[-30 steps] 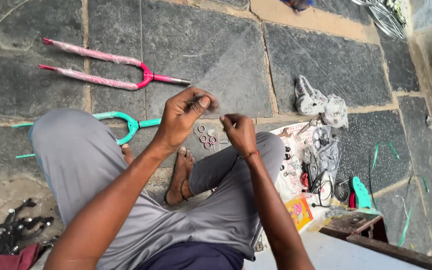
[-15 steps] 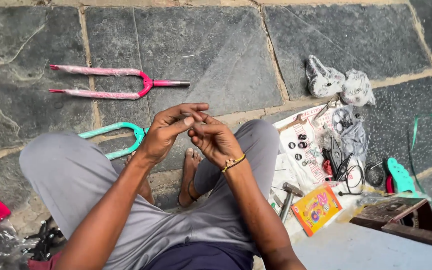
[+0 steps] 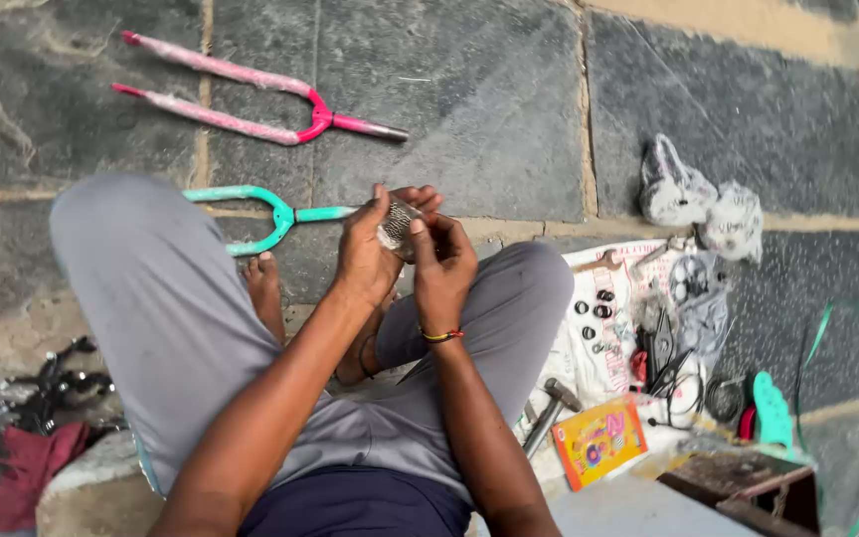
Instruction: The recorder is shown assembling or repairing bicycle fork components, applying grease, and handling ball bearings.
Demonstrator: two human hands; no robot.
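Observation:
I sit cross-legged in grey trousers on a stone floor. My left hand [image 3: 368,254] and my right hand [image 3: 441,261] are together in front of me, both closed on a small clear plastic packet [image 3: 396,225] with small metal parts inside. A teal bicycle fork [image 3: 265,212] lies just beyond my hands, partly hidden by my left knee. A pink bicycle fork [image 3: 251,97] lies farther away on the slabs.
To my right a white sheet [image 3: 599,338] carries black rings, cables and small parts, with a hammer [image 3: 549,410], a yellow box [image 3: 597,444] and two crumpled plastic bags [image 3: 693,199]. Dark metal parts and a red cloth [image 3: 27,467] lie at my left.
My hands came together from apart and rose slightly; they now hold the small packet between them. The view shifted as my head moved.

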